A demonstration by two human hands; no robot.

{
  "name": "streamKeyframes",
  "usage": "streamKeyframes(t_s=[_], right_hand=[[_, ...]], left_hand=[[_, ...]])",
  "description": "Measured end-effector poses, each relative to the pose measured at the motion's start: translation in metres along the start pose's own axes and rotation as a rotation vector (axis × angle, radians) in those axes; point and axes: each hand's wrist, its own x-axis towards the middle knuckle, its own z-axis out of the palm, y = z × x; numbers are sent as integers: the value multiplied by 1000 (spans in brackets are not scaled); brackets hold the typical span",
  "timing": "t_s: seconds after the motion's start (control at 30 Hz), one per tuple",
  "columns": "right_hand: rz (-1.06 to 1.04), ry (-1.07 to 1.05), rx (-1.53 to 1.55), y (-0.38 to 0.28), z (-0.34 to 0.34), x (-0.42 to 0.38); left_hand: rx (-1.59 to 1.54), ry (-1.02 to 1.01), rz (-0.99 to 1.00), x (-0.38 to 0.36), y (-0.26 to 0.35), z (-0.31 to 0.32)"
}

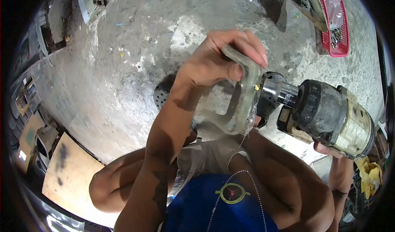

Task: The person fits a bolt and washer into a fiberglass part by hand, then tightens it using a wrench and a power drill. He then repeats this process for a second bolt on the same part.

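Observation:
My left hand [214,61] is closed around the upper end of a curved, translucent grey-green piece [238,121] with an opening through its middle, its thumb on the inner side. A small brass-coloured fitting [257,87] sits on the right face of this piece. The shiny socket [282,92] of a worn cordless impact wrench [329,112] points left, its tip close to that fitting. My right hand [328,149] grips the wrench from below, most of its fingers hidden behind the tool body.
A pink plastic basket [347,38] with a clear bag and small metal parts stands at the upper right. Wooden board [70,170] lies lower left. Perforated clogs [162,94] are on the concrete floor [135,46]. Crumpled yellow material [370,176] lies at right.

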Motion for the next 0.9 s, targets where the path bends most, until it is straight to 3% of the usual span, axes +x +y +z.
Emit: streamKeyframes(t_s=[0.07, 0.17, 0.27, 0.47, 0.9], right_hand=[[219, 181, -2, -17, -7, 21], [211, -73, -506, -26, -97, 69], [238, -124, -704, -27, -134, 86], [302, -154, -832, -27, -166, 99], [418, -178, -825, -17, -201, 115]], left_hand=[[175, -81, -55, -1, 4, -5], [212, -65, -51, -3, 6, -4], [270, 40, -179, -12, 10, -1], [236, 168, -303, -20, 7, 3], [132, 104, -246, -23, 1, 8]])
